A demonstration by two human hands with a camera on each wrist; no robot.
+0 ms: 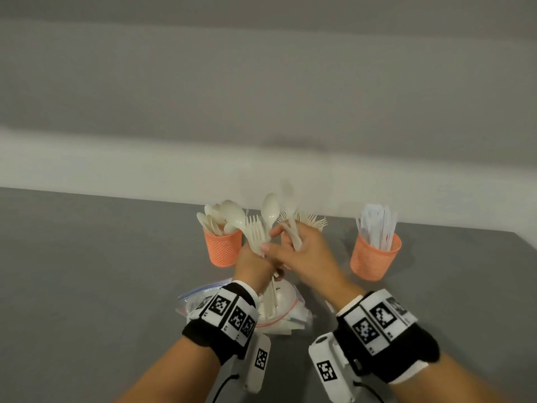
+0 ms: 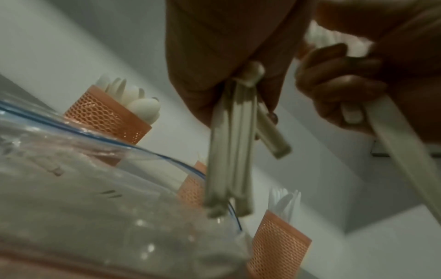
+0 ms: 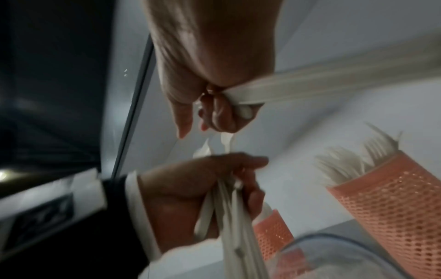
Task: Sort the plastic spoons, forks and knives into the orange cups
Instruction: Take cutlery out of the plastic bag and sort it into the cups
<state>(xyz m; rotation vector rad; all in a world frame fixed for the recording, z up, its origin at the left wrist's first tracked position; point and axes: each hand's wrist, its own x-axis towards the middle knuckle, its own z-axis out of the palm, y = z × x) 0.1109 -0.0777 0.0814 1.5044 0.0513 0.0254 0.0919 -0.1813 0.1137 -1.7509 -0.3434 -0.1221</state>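
Three orange mesh cups stand in a row near the wall: the left cup holds spoons, the middle cup holds forks and is mostly hidden behind my hands in the head view, and the right cup holds knives. My left hand grips a bundle of white cutlery, forks and a spoon, whose handles hang below the fist. My right hand, touching the left, grips a blurred spoon by its handle.
Clear zip bags with more white cutlery lie on the grey table right under my hands, in front of the cups. A pale wall rises just behind the cups. The table's right edge is near the knife cup.
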